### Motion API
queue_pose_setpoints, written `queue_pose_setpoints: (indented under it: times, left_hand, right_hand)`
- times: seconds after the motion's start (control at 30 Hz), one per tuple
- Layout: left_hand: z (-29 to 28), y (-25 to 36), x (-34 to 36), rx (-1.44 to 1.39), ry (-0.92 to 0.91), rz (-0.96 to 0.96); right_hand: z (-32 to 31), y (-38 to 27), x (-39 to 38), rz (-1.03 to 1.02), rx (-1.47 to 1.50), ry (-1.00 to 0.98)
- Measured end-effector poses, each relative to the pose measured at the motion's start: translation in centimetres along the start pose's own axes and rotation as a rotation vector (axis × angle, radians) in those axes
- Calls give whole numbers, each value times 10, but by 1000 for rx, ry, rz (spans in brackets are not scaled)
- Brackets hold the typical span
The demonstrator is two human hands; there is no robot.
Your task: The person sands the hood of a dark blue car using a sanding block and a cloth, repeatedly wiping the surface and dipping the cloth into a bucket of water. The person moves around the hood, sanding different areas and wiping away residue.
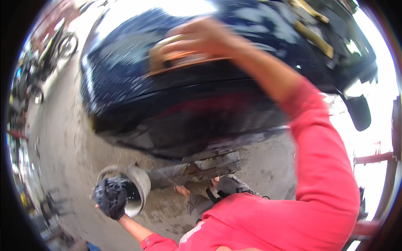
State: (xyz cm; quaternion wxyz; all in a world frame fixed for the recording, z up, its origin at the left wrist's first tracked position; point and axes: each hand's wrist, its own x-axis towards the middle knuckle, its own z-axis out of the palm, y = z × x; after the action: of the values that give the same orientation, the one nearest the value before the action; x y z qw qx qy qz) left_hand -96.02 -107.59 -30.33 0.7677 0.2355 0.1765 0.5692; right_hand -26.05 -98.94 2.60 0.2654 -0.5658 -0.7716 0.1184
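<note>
Here, left hand (121, 216) clutches crumpled cloth (110, 197); right hand (202, 37) (blurred) grips flat orange tool (194, 61).

Head camera: I watch from the wearer's head through a fisheye, facing steeply down and forward.
Shirt (251, 221): nearest me, along the lower edge.
Car (188, 113): near, across the upper middle.
Bucket (144, 182): farther down, at lower left.
Motorbike (47, 52): well off, at upper left.
</note>
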Motion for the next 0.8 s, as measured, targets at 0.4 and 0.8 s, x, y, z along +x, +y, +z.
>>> queue_pose_setpoints:
  times: [0.4,0.8]
  left_hand:
    - [586,-186,342,981,-761,167]
    - [618,-316,326,1960,-499,605]
  right_hand:
    - [-75,-21,-126,303,-141,94]
    - [-126,-61,-605,953,330,526]
